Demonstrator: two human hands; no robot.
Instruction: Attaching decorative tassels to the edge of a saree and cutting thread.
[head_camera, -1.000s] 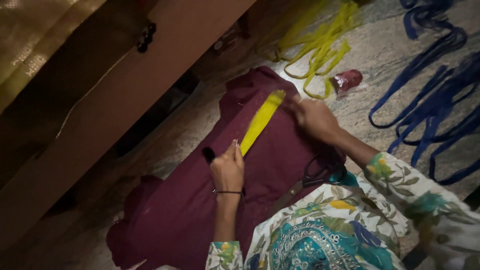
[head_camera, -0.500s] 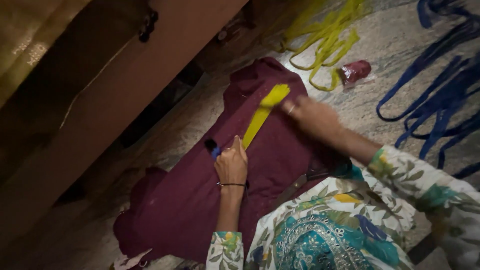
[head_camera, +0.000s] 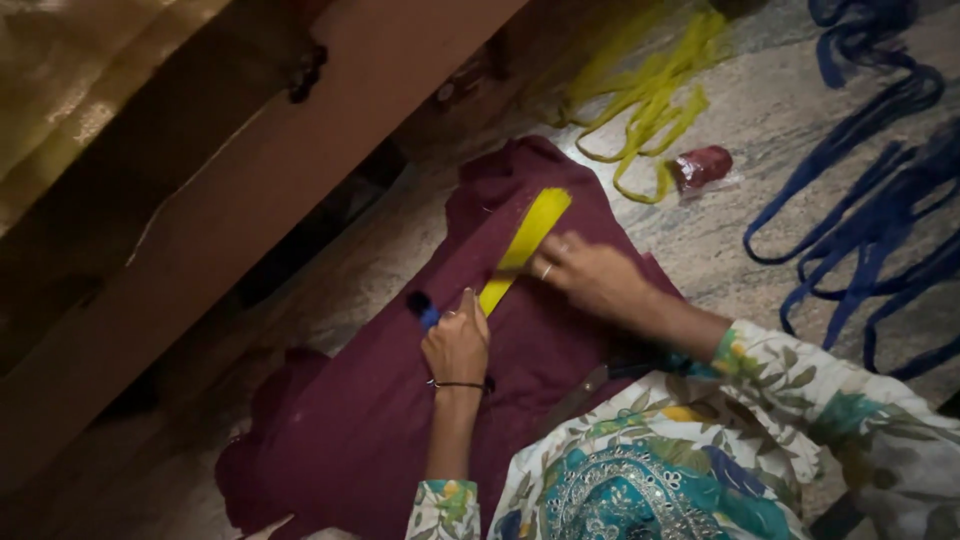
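Package: one small red packet (head_camera: 702, 166), shiny, lying on the floor (head_camera: 770, 110) at far right, just beside the yellow strips (head_camera: 648, 95).
Labels, signs: no print legible on the packet.
Maroon cloth (head_camera: 380, 420): one piece, spread flat on the floor, centre to near left.
Yellow ruler (head_camera: 524, 248): one, lying diagonally on the cloth, far end toward the top.
Left hand (head_camera: 457, 345): closed around a small dark-and-blue marker (head_camera: 424, 310), tip on the cloth beside the ruler's near end.
Right hand (head_camera: 590, 275): fingers flat, pressing the ruler's middle; grasps nothing.
Yellow strips: one tangled bundle; count not resolvable.
Blue strips (head_camera: 870, 230): several loops at far right; count not resolvable.
Wooden furniture (head_camera: 250, 190): one edge, running diagonally at left.
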